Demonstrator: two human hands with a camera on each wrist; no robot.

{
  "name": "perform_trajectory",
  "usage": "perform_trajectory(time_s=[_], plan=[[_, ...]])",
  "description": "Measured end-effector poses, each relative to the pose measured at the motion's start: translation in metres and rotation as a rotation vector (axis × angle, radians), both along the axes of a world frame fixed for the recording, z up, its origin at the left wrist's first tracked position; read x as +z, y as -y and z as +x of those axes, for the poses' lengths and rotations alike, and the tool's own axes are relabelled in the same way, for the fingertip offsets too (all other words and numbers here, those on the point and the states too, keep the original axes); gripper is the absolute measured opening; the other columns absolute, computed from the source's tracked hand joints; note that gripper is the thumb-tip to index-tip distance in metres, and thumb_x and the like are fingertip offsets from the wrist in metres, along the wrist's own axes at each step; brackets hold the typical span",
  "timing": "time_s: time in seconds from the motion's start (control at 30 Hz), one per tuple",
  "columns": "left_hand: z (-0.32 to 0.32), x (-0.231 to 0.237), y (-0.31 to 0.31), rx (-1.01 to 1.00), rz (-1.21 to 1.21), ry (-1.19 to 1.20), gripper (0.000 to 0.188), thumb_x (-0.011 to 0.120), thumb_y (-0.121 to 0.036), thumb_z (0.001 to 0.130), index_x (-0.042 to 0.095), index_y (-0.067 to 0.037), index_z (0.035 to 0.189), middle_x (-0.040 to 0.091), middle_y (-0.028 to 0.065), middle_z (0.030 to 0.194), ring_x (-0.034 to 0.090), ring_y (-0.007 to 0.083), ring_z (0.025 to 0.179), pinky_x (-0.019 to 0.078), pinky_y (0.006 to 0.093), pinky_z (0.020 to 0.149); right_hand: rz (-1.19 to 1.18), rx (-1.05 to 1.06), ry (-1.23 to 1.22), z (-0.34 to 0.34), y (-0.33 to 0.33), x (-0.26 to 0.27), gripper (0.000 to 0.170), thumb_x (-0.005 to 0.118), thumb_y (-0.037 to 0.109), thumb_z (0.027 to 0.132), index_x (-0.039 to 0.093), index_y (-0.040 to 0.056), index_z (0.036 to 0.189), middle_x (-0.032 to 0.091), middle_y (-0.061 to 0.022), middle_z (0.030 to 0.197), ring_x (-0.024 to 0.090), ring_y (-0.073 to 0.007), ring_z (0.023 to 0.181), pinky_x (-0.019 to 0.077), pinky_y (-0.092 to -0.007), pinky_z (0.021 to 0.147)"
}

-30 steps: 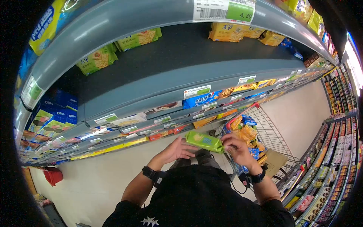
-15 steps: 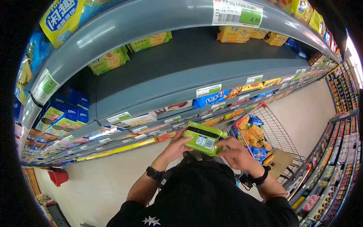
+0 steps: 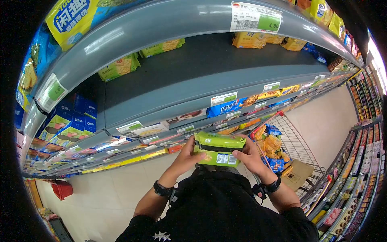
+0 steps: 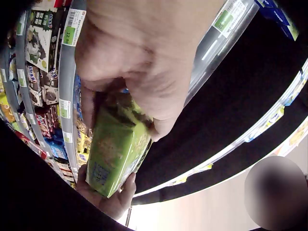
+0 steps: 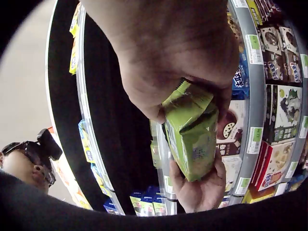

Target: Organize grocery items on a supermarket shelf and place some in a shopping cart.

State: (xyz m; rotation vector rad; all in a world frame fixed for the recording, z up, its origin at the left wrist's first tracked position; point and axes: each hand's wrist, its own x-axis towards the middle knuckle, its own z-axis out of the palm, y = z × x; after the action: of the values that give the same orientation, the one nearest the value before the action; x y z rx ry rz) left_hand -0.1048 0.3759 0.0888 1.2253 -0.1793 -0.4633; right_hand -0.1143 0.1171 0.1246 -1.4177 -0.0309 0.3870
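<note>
A green packet of crackers (image 3: pixel 219 146), with a dark band and a printed label on the side facing up, is held in front of the chest between both hands. My left hand (image 3: pixel 184 159) grips its left end, thumb on the near side. At the other end my right hand (image 3: pixel 253 158) holds it, thumb pressed beside the barcode. In the left wrist view the green packet (image 4: pixel 113 149) spans from palm to the opposite hand. The right wrist view shows its crimped end seal (image 5: pixel 183 87) by the right palm.
Ahead stands a grey shelf (image 3: pixel 209 60) with green cracker packets (image 3: pixel 119 67), orange packets (image 3: pixel 249 39) and blue Oreo boxes (image 3: pixel 68 125). A wire shopping cart (image 3: pixel 296 141) holding snack packets and cardboard stands at the right. A red basket (image 3: pixel 61 189) lies on the floor at left.
The left hand, earlier open beside the packet, has taken hold of its left end. The packet has been turned from its front to its label side, and the right hand has shifted its grip.
</note>
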Motion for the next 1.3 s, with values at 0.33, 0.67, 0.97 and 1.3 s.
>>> perform_trajectory(time_s=[0.33, 0.67, 0.97, 1.3], plan=[[0.005, 0.001, 0.001, 0.053, 0.02, 0.048, 0.061, 0.062, -0.009, 0.093, 0.032, -0.002, 0.145, 0.049, 0.0087, 0.133, 0.05, 0.0164, 0.119, 0.0438, 0.0314, 0.1, -0.006, 0.016, 0.016, 0.001, 0.0, 0.003, 0.054, 0.069, 0.008, 0.088, 0.042, 0.001, 0.134, 0.059, -0.0086, 0.12, 0.057, -0.0145, 0.109, 0.0466, -0.0297, 0.093], [0.01, 0.019, -0.02, -0.101, -0.704, -0.317, 0.056, 0.056, -0.029, 0.098, 0.037, -0.003, 0.144, 0.052, 0.0125, 0.137, 0.052, 0.024, 0.126, 0.0446, 0.0397, 0.105, 0.243, 0.31, 0.202, 0.024, -0.015, 0.054, 0.076, 0.073, 0.015, 0.087, 0.03, 0.0052, 0.149, 0.041, -0.0144, 0.147, 0.045, -0.0217, 0.13, 0.0391, -0.0399, 0.106], [0.005, 0.041, -0.004, -0.045, 0.144, 0.633, 0.048, 0.062, -0.022, 0.095, 0.048, -0.006, 0.138, 0.052, 0.008, 0.134, 0.054, 0.0161, 0.12, 0.0439, 0.031, 0.102, 0.231, 0.469, 0.349, 0.039, -0.057, 0.063, 0.083, 0.079, 0.014, 0.081, 0.029, 0.0064, 0.147, 0.047, -0.0153, 0.141, 0.046, -0.0225, 0.13, 0.0384, -0.0374, 0.109], [-0.004, 0.032, -0.038, -0.103, -0.244, -0.431, 0.047, 0.063, -0.043, 0.092, 0.062, -0.003, 0.118, 0.066, 0.0068, 0.103, 0.062, 0.0093, 0.094, 0.0506, 0.0252, 0.079, -0.117, 0.416, 0.272, 0.044, -0.057, 0.071, 0.051, 0.077, 0.004, 0.081, 0.052, 0.0037, 0.126, 0.064, -0.0069, 0.113, 0.059, -0.0139, 0.107, 0.0487, -0.03, 0.094]])
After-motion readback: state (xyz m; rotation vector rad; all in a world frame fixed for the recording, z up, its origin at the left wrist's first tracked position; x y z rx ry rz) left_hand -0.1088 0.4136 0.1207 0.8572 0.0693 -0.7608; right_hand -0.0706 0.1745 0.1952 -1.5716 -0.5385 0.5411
